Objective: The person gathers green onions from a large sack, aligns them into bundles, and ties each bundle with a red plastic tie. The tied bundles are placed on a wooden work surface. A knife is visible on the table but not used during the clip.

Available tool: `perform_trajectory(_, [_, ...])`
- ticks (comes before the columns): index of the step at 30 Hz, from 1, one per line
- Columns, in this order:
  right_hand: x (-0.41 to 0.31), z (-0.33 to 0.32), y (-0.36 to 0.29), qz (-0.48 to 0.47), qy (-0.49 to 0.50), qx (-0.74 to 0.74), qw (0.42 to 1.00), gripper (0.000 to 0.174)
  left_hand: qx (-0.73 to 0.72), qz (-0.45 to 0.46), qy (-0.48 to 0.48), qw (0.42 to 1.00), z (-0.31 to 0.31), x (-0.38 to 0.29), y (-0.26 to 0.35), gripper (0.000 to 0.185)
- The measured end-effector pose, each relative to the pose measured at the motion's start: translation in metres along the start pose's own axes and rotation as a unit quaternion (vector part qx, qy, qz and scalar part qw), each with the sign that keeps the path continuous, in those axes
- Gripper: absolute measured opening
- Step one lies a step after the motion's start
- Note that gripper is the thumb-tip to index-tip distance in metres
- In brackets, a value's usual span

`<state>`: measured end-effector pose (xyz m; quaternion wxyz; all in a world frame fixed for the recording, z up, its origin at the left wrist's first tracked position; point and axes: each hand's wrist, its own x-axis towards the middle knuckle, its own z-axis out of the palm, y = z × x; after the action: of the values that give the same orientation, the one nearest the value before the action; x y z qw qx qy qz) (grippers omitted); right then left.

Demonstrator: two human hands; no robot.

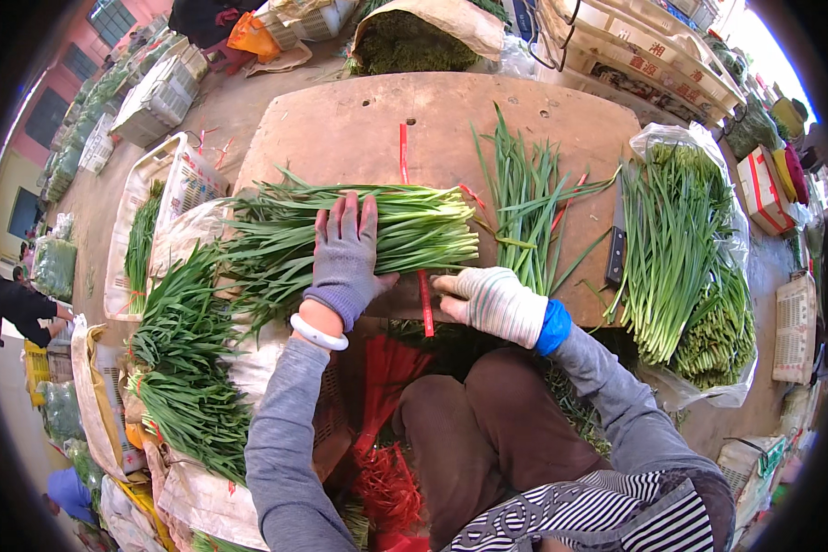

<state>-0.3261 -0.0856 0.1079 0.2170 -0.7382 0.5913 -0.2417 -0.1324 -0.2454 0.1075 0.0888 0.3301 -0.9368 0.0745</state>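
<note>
My left hand (pixel 347 255), in a grey-purple knit glove, lies flat with fingers spread on a bunch of garlic chives (pixel 428 231). The bunch lies sideways on the wooden board, pale cut ends to the right. Beneath it runs a red tie strip (pixel 426 303), whose ends show beyond the bunch and over the board's near edge. My right hand (pixel 497 303), in a white striped glove with a blue band, has bent fingers just right of the strip's near end. Its palm is hidden. Loose chives (pixel 524 200) lie right of the bunch.
A black-handled knife (pixel 615 241) lies at the right of the board (pixel 331 124), beside a large chive pile (pixel 676 241) in clear plastic. Tied bunches (pixel 186 407) are stacked at left near a white crate (pixel 196 172). Red strips (pixel 386 483) hang below.
</note>
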Motion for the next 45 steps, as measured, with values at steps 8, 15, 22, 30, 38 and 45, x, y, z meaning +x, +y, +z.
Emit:
perform_trajectory(8, [-0.004,0.014,0.006,-0.021,-0.011,-0.006,1.000,0.035,-0.007,-0.009,0.059,0.998,0.016,0.007,0.002,0.116])
perform_trajectory(15, [-0.041,-0.039,0.053,0.144,0.110,-0.065,0.981,0.035,0.001,-0.012,0.038,0.999,0.017,0.002,0.004,0.119])
perform_trajectory(22, [-0.047,-0.101,0.063,0.256,0.090,-0.099,0.957,0.029,0.003,-0.022,0.029,0.999,0.017,0.000,0.007,0.123])
perform_trajectory(30, [0.007,-0.082,0.039,0.155,0.103,-0.017,0.982,0.037,0.024,-0.011,0.021,0.999,0.011,0.000,0.005,0.129])
perform_trajectory(38, [-0.034,-0.071,0.025,0.187,0.080,0.024,0.979,0.041,0.025,-0.021,-0.027,0.999,-0.016,-0.007,0.011,0.132])
perform_trajectory(45, [-0.032,-0.043,0.008,0.229,0.006,0.192,0.954,0.042,-0.016,-0.028,0.001,0.999,-0.010,-0.029,0.007,0.119])
